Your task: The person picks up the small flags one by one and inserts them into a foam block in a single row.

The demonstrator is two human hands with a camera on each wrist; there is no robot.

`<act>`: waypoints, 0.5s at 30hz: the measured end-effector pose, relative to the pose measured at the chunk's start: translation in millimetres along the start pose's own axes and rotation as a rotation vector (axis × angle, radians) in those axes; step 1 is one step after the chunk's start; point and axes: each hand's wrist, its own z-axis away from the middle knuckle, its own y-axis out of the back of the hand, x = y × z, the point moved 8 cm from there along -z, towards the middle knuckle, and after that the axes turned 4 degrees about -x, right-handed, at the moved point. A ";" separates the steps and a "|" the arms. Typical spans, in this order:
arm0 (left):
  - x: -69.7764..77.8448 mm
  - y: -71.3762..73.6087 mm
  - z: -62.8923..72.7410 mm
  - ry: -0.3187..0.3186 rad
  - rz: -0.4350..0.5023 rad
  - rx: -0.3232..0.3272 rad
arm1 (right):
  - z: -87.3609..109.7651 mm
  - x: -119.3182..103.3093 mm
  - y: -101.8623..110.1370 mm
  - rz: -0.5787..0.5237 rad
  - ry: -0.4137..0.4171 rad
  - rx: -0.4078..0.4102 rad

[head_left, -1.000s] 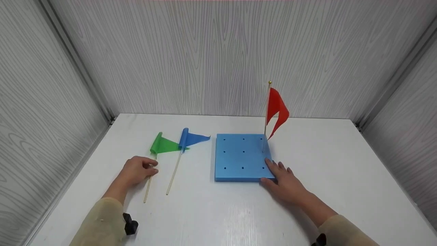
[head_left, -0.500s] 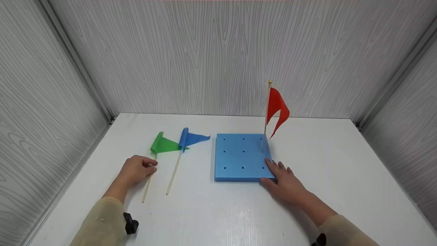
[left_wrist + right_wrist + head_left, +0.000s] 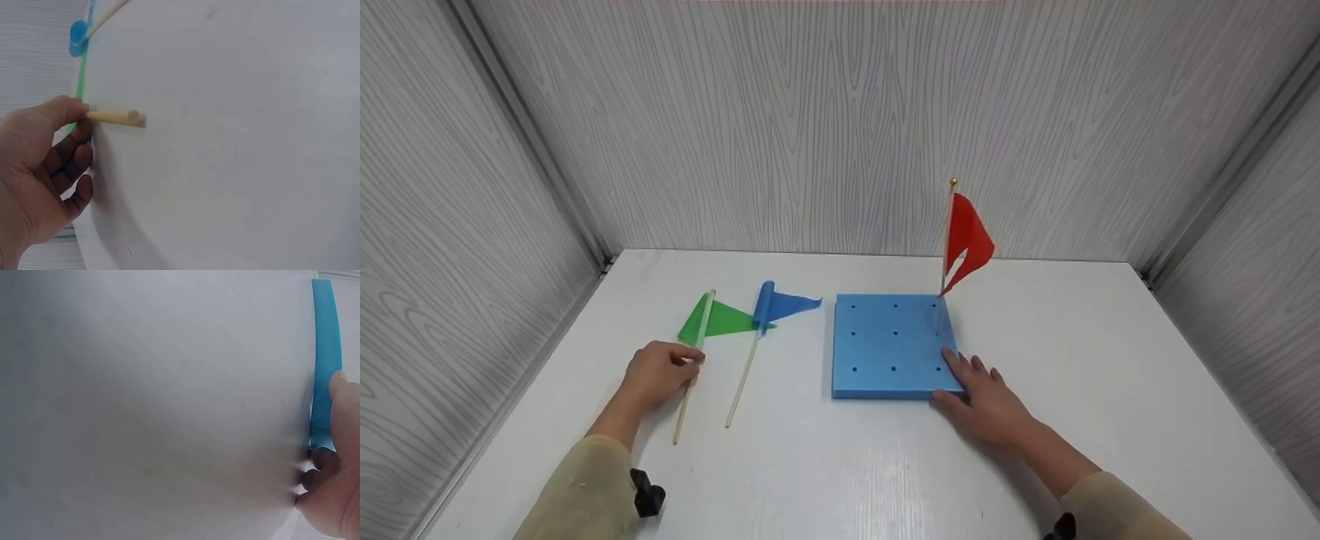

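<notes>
While the left hand (image 3: 660,371) pinched the stick of the green flag (image 3: 727,321) between thumb and fingertips, the right hand (image 3: 986,397) lay spread, closed round nothing, upon the near right corner of the blue board (image 3: 874,351), apparently to brace it. The green flag was on the left side of the white tabletop (image 3: 780,480), taken just below its cloth, probably because the bare shaft gave a surer grip. Its tip seemed to run under the rolled cloth of the blue flag (image 3: 789,304), so lifting might have disturbed both. Tabletop stretched between the blue flag's stick and the board's left edge, leaving room to carry something across. The red flag (image 3: 969,236) stood upright at the board's right edge, apparently in the middle row's hole, the likeliest snag. Behind the board came a strip of tabletop, then the grained back wall (image 3: 847,127).
</notes>
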 end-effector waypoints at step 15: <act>4.4 18.5 -0.5 0.020 0.200 0.108 | -0.1 -1.4 1.2 0.014 0.001 0.011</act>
